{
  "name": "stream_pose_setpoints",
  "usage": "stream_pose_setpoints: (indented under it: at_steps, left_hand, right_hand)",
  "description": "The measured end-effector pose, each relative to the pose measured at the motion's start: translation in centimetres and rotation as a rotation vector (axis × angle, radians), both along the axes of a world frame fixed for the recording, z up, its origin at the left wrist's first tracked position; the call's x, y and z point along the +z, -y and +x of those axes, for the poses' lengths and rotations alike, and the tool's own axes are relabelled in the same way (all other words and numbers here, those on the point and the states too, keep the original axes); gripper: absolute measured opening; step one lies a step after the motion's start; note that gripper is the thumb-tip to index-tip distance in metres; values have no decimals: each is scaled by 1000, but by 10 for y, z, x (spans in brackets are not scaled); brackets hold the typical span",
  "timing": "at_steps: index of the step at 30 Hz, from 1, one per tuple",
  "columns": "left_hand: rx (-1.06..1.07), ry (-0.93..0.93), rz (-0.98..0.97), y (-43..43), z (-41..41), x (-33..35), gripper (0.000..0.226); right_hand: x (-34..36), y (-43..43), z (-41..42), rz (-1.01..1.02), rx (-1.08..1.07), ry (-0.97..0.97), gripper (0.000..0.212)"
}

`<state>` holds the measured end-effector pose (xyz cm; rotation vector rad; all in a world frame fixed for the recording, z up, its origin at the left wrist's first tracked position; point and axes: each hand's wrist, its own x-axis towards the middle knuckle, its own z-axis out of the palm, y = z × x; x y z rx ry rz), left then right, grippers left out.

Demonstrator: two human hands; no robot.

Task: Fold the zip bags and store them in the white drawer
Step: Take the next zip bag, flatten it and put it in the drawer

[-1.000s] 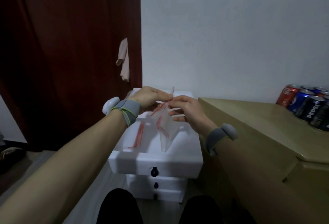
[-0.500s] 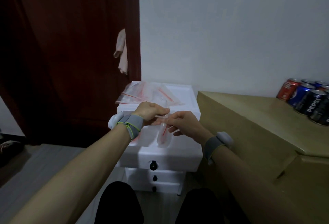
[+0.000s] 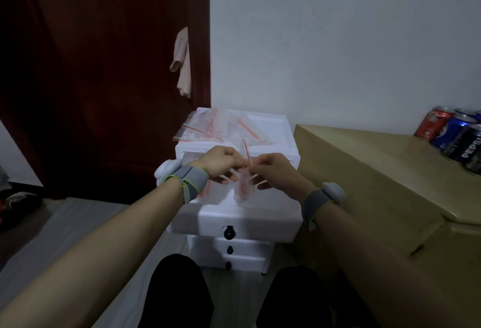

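A small white drawer unit [image 3: 276, 129] stands against the wall, its top drawer [image 3: 250, 223] pulled out toward me. Several clear zip bags with red seal strips [image 3: 208, 129] lie spread on the unit's top. Above the pulled-out drawer my left hand [image 3: 221, 162] and my right hand [image 3: 276, 168] pinch the top of one clear zip bag [image 3: 243, 188] between them; it hangs down narrow and creased. Another bag with a red strip [image 3: 205, 189] lies inside the drawer, partly hidden by my left wrist.
A tan wooden cabinet [image 3: 377, 171] stands right of the unit, with several soda cans [image 3: 453, 135] at its far corner. A dark red door [image 3: 104, 67] with a hanging cloth [image 3: 182, 64] is on the left. My knees [image 3: 179, 288] are below the drawer.
The bag, spread wide between my hands a second ago, is now gathered into a narrow hanging strip. My hands have come closer together over the drawer, and the view has tilted up.
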<state>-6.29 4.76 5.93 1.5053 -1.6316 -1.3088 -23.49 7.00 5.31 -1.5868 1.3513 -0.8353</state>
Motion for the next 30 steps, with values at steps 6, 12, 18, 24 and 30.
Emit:
stream_pose_setpoints:
  at_steps: [6,12,18,24,30]
  left_hand:
    - [-56,99,-84,-2,3,6,10]
    - [-44,85,-144,-6,-1,4,19]
    - [-30,20,-112,-7,-1,0,20]
    - [-46,64,-85,-10,20,-7,14]
    - [-98,35,-37,-10,20,-18,31]
  right_hand:
    - [-4,4,4,-69,-43,-79,17]
    - [-7,4,16,-151,-132,-113,23]
    - [-11,10,20,-63,-216,20,21]
    - [-16,16,-14,1,-419,209,19]
    - [-12,17,-3,134,-375,97,12]
